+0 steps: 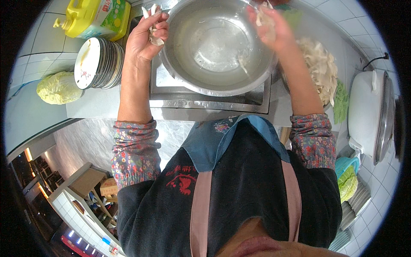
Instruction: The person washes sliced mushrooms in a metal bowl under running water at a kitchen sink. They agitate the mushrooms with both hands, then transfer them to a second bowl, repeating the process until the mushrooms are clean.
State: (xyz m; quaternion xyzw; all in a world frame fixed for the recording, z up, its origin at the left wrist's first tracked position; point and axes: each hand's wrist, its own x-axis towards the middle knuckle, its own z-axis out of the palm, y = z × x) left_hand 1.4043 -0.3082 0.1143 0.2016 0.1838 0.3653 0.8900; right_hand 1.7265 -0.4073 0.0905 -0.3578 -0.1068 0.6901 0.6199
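A wide stainless steel basin [183, 78] holding water sits over the sink in front of me. My left hand [146, 35] is closed around pale, whitish pieces that look like mushroom, just left of the basin's rim. Above the right side of the basin my right hand [277, 27], partly blurred, holds more pale pieces [266, 22]. One torn pale piece [243, 62] lies in the water. A large heap of similar pale strips [318, 66] fills a container at the right, partly hidden by my right forearm.
Left of the sink [208, 104] stand a yellow pump jug [93, 17], stacked plates [93, 64] and a napa cabbage [59, 88]. At the right are green leaves [341, 102], a white lidded appliance [364, 109], and a teal basket [345, 165] with cabbage.
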